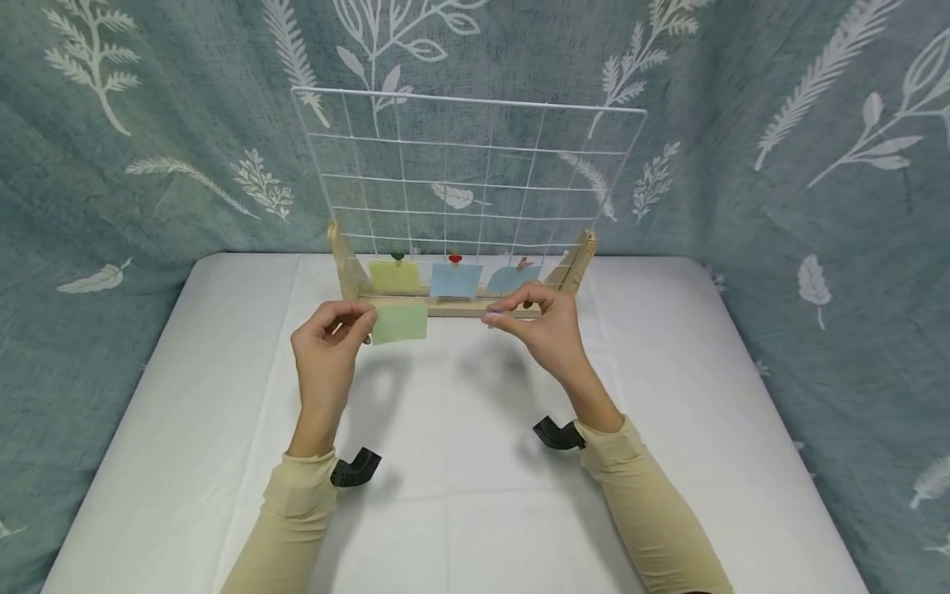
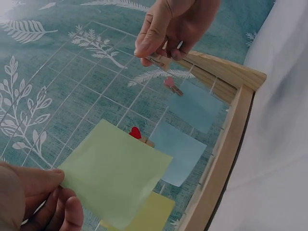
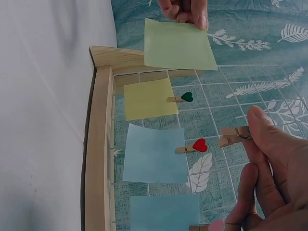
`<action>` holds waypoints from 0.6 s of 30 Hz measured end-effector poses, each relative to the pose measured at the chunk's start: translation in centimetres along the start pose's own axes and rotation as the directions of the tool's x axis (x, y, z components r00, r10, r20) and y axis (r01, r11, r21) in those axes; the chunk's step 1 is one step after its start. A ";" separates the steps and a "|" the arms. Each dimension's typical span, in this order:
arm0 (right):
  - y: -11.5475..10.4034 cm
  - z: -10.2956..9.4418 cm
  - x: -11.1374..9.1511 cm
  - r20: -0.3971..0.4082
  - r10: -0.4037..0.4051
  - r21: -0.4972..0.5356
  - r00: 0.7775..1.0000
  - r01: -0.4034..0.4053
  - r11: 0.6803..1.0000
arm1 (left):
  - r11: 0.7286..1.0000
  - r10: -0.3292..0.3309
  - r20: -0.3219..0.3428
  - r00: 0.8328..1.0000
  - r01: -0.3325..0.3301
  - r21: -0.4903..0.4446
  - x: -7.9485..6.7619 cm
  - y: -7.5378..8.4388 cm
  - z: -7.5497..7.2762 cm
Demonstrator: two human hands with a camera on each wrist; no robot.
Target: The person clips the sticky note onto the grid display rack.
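My left hand pinches a green sticky note by its edge, in front of the grid's lower left. A small wooden clothespin is pinched between thumb and fingers of my right hand, before the lower right of the white wire grid. Clipped along the grid's bottom are a yellow note with a green heart clothespin, a blue note with a red heart clothespin, and a second blue note with a pink heart clothespin.
A wooden stand with two angled side pieces holds the grid upright on a white-covered table. Behind and around the table hangs a teal cloth with white leaf patterns. Each wrist carries a black mount.
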State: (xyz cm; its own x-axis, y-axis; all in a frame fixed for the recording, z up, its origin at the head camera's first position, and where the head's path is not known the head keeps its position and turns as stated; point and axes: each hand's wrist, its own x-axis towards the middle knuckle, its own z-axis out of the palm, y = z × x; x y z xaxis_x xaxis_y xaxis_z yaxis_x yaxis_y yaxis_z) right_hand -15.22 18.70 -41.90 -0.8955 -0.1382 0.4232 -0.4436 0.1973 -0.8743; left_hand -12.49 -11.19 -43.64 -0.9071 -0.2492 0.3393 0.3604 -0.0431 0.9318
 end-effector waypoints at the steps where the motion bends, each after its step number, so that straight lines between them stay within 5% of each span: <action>1: 0.0 0.0 0.0 0.000 0.000 0.001 1.000 0.000 1.000 | 1.000 -0.001 -0.006 1.000 0.001 -0.006 0.1 0.1 0.1; 18: -2.1 0.5 0.7 -0.043 0.032 -0.026 0.999 -0.033 0.999 | 0.996 0.028 -0.046 0.999 -0.032 -0.077 2.2 1.0 2.3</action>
State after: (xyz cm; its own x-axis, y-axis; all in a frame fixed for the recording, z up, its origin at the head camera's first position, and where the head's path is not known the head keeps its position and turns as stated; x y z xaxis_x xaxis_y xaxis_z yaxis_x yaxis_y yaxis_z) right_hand -14.90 17.67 -39.84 -0.9099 -0.0904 0.4048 -0.4146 0.2267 -0.8813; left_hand -14.60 -9.60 -41.67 -0.8854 -0.2949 0.3592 0.4049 -0.1100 0.9077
